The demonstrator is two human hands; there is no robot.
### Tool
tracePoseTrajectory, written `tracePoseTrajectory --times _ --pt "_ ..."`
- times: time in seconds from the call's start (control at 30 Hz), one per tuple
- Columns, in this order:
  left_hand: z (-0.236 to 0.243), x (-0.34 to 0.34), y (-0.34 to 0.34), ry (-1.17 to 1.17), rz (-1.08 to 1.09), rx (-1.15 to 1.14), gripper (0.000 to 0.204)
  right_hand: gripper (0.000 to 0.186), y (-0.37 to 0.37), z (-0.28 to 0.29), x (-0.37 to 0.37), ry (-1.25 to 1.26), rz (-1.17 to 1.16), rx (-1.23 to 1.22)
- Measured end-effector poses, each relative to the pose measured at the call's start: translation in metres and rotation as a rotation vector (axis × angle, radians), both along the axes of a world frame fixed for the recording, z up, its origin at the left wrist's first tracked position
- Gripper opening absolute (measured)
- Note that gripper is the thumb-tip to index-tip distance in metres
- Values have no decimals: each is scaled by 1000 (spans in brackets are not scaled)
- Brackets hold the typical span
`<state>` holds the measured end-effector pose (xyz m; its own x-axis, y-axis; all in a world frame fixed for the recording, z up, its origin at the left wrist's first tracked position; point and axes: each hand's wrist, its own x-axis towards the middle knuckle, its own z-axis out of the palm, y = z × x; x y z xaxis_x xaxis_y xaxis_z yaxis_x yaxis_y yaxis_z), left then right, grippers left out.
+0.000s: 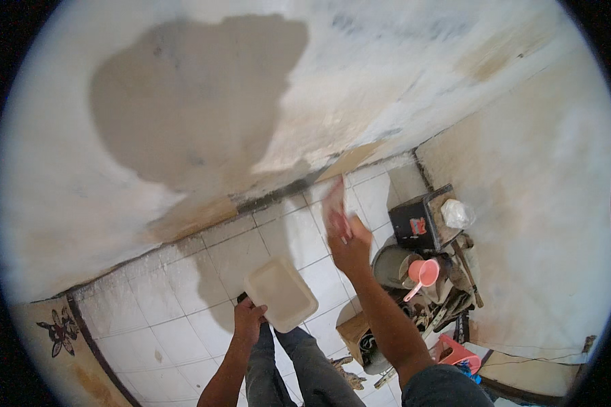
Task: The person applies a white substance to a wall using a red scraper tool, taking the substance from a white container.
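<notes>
- White plastic tray [281, 293] sits level before us, pinched at its near corner by our left hand [248, 320]; it could tip.
- Our right hand [348, 239] grips a blurred pinkish tool [334, 201] against the wall [183, 122]; paste may drop onto the floor tiles [183, 325].

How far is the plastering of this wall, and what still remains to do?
Done: a large grey patch looks freshly spread on the wall. In hand: the left hand holds a white flat tray, and the right hand raises a blurred tool toward the wall's base. Left: the stained strip beside the patch and the dark lower edge look untreated.
</notes>
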<state>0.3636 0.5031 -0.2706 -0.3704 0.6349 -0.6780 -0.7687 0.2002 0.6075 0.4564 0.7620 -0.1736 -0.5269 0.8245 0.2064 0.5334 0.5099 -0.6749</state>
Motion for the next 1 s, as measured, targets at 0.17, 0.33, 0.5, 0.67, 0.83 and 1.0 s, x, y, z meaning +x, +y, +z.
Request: tracePoseTrajectory --times 0.17,0.33,0.5,0.67,0.83,1.0 --pt "55 -1 3 -1 -45 20 30 30 -52 13 126 -183 -384 -57" --pt "113 1 5 -52 25 122 28 29 -94 49 188 -52 -505 -199" --pt "161 -6 4 -43 -18 182 40 28 -121 116 193 16 -450 -136" --pt "218 -3 13 -59 -4 260 43 28 -131 148 204 -8 -429 -39" --pt "260 -11 25 -23 -54 343 45 23 -134 179 201 112 -478 -85" --pt "262 -21 28 -26 -70 384 41 21 -137 206 196 169 -483 19"
